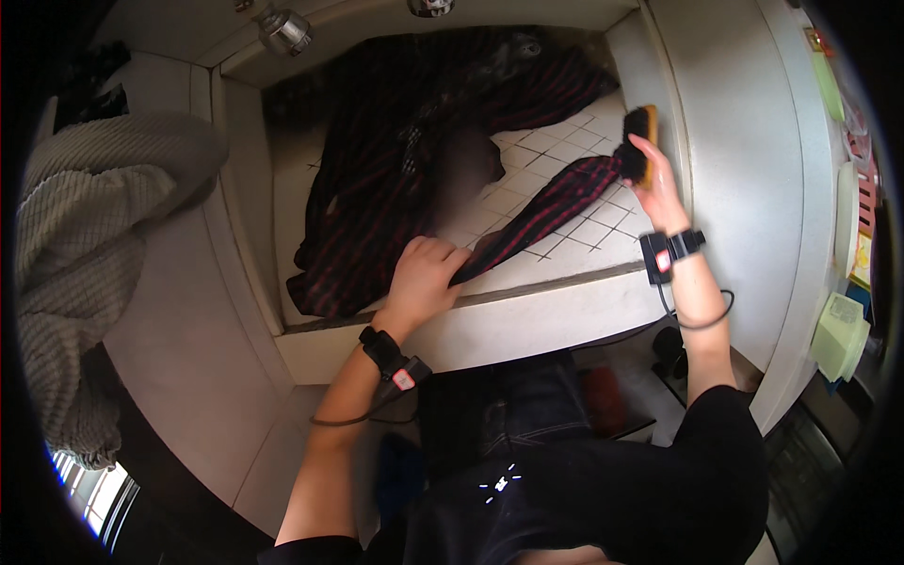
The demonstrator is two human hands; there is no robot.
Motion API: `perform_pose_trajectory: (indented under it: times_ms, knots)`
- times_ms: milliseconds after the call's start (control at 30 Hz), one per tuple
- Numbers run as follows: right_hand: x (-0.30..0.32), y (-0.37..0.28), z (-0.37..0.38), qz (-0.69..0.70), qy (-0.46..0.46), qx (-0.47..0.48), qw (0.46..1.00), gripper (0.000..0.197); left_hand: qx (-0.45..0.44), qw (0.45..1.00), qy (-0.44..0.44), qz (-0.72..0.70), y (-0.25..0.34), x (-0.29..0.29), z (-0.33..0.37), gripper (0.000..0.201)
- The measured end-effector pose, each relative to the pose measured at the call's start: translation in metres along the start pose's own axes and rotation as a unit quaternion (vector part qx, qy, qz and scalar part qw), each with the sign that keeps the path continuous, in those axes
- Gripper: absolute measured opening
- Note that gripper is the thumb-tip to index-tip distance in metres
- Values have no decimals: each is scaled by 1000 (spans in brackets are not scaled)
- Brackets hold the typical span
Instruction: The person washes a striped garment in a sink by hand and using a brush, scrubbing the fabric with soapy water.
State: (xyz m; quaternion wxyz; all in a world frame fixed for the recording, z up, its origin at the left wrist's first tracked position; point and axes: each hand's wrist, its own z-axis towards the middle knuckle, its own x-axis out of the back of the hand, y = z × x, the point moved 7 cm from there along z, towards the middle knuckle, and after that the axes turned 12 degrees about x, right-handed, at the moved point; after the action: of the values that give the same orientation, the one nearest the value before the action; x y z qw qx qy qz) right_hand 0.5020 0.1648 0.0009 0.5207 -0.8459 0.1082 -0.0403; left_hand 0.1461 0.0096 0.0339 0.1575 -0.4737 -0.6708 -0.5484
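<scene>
A dark shirt with thin red stripes (363,202) lies bunched and looks wet in a white tiled sink (556,315). One sleeve (556,207) stretches from the near middle toward the sink's right wall. My left hand (424,281) is closed on the sleeve's near part, close to the front rim. At the far end of the sleeve, my right hand (659,188) grips a brush with a wooden back and black bristles (650,127). Those bristles face left and touch the sleeve end. A blurred patch hides part of the cloth in the middle.
Two metal taps, one a round-headed tap (284,33), reach over the sink's back edge. A grey ribbed garment (80,245) drapes over the left ledge. At the far right, a pale green plastic container (840,336) stands beside the right ledge (753,179).
</scene>
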Motion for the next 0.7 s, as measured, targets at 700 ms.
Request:
perform_pose_trajectory:
  times_ms: [700]
  knots:
    - [-203, 29, 146, -24, -211, 78, 974, 27, 185, 956, 170, 148, -143, 61, -13, 33]
